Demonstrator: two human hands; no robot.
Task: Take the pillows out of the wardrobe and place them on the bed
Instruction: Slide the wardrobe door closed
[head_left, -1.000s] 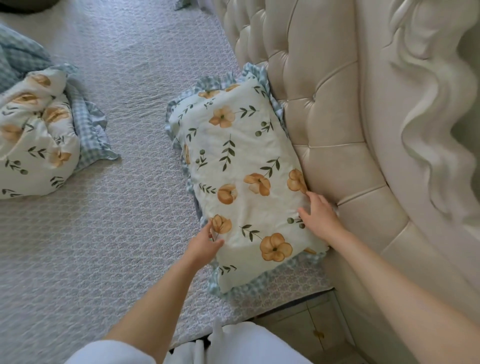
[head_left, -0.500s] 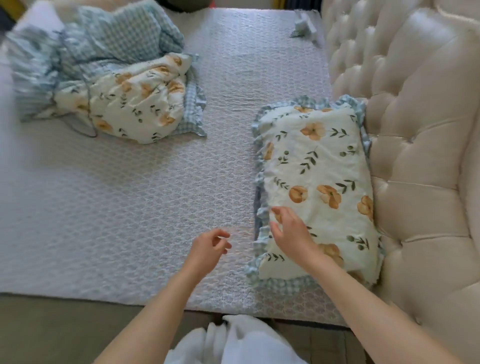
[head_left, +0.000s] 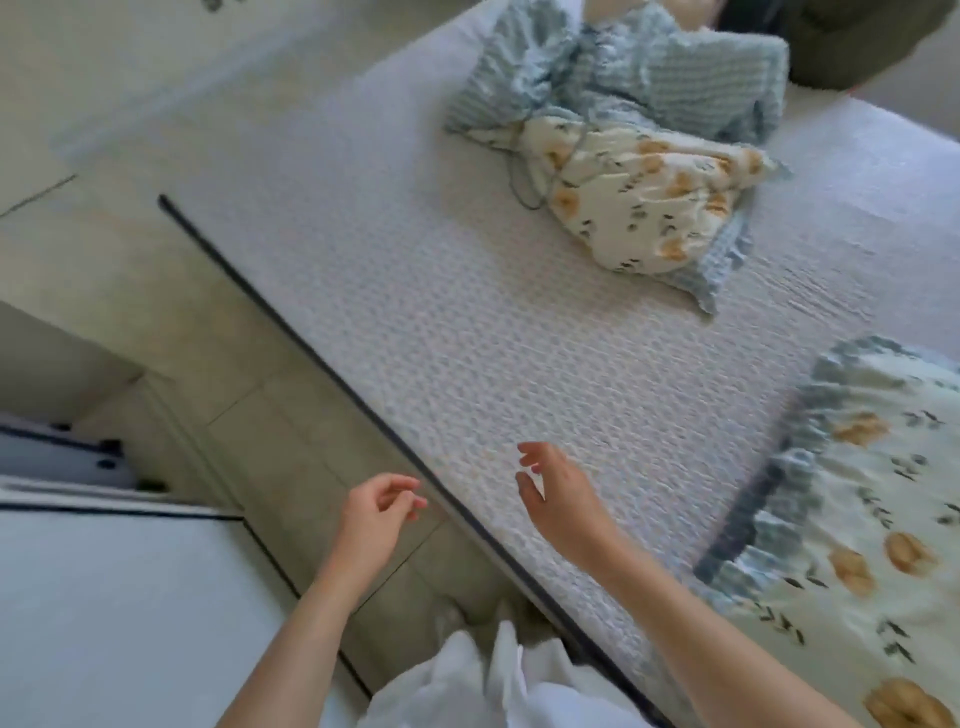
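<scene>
A floral pillow (head_left: 872, 519) with a blue checked frill lies flat on the bed (head_left: 467, 312) at the right edge of the view. A crumpled floral and blue checked bundle of bedding (head_left: 639, 176) sits farther back on the quilted white cover. My left hand (head_left: 376, 519) hovers over the floor just off the bed's near edge, fingers loosely curled and holding nothing. Over the mattress edge floats my right hand (head_left: 561, 499), fingers apart and empty, well left of the pillow.
Beige tiled floor (head_left: 171, 291) runs along the bed's dark edge. A white cabinet (head_left: 104, 613) with dark trim stands at the lower left. A dark object (head_left: 857, 36) shows at the top right beyond the bed.
Both hands have let go of the floral pillow and drawn back from it. The view has swung left, away from the headboard, toward the floor and the white cabinet.
</scene>
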